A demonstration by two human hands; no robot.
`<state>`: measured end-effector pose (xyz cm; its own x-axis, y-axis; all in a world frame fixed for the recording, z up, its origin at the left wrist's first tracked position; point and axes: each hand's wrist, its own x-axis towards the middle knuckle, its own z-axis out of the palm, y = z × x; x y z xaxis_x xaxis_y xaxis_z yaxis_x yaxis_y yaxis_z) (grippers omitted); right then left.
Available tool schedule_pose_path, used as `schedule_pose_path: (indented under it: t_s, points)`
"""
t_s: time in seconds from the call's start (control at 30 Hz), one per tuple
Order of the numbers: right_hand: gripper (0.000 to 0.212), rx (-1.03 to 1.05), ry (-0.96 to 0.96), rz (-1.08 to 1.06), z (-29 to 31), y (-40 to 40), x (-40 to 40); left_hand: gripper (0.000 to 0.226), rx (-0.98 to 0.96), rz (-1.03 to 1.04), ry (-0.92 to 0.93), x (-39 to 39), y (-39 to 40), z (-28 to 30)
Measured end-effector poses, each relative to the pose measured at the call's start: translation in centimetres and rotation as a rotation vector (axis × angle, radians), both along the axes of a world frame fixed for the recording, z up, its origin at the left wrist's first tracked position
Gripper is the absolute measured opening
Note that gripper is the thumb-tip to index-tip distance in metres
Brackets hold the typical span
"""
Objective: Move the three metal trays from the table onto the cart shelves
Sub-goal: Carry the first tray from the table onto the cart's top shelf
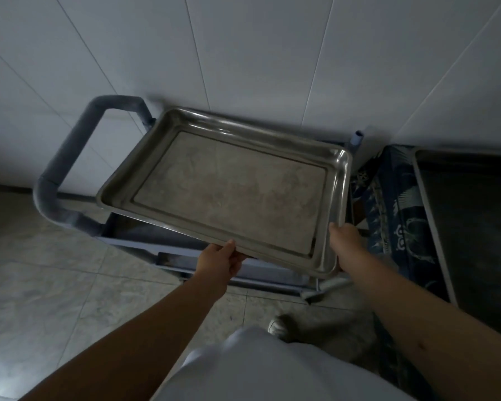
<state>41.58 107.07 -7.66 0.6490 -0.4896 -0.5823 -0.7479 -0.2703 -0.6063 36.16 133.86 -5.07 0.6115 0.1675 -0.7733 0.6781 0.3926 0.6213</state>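
An empty rectangular metal tray [229, 189] hangs level over the top of a blue-grey cart [185, 264]. My left hand [220, 261] grips the tray's near long edge from below, thumb on the rim. My right hand [344, 238] holds the tray's near right corner. Most of the cart's top shelf is hidden under the tray; a lower shelf edge shows beneath it. Another metal tray [475, 227] lies on the table at the right, on a dark blue patterned cloth [394, 212].
The cart's tubular handle [67, 163] loops out to the left. A white panelled wall [243, 53] stands right behind the cart. Pale floor tiles [41, 285] spread to the left. My shoe [278, 325] is near the cart's front leg.
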Motion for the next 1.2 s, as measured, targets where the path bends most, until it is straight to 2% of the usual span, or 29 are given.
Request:
schedule_pose_path:
  t_s: [0.1,0.2,0.3,0.57,0.63,0.73,0.8,0.87,1.0,1.03,1.13,1.2]
  points:
    - [0.052,-0.027,0.009,0.045,-0.6,-1.3,1.6,0.017,-0.010,-0.062,0.068,1.0,0.2,-0.1]
    - [0.055,-0.066,-0.012,0.072,-1.3,-1.8,2.6,0.019,0.087,-0.008,0.091,1.7,0.6,-0.7]
    - [0.051,-0.120,-0.047,0.094,-1.6,-1.9,3.6,0.020,0.179,-0.016,0.109,2.7,0.4,-0.9]
    - [0.041,-0.207,-0.210,0.108,-1.1,-2.3,6.9,0.019,0.272,-0.139,0.091,4.2,-0.5,-0.9]
    - [0.042,-0.227,-0.231,0.096,-0.7,-2.2,7.2,0.021,0.348,-0.224,0.082,4.3,-0.3,-1.2]
    - [0.046,-0.299,-0.287,0.114,-0.3,-2.0,6.7,0.034,0.638,-0.443,0.049,4.7,0.3,-1.8]
    - [0.051,-0.374,-0.329,0.165,0.0,-1.6,5.8,0.039,0.716,-0.540,0.012,4.9,0.8,-1.9]
    - [0.059,-0.448,-0.314,0.236,0.2,-1.2,4.6,0.046,0.860,-0.755,-0.012,4.7,1.3,-1.5]
    - [0.076,-0.596,-0.273,0.427,1.1,0.3,0.6,0.027,1.073,-0.996,-0.236,3.4,1.9,-0.4]
    - [0.078,-0.617,-0.277,0.471,1.4,0.8,-0.8,0.034,1.132,-1.044,-0.323,3.1,2.0,-0.2]
    - [0.088,-0.632,-0.209,0.587,1.9,2.9,-5.2,0.074,1.270,-1.210,-0.573,2.7,2.1,0.4]
    - [0.096,-0.676,-0.150,0.635,2.2,4.2,-8.0,0.086,1.324,-1.353,-0.666,2.6,2.2,0.9]
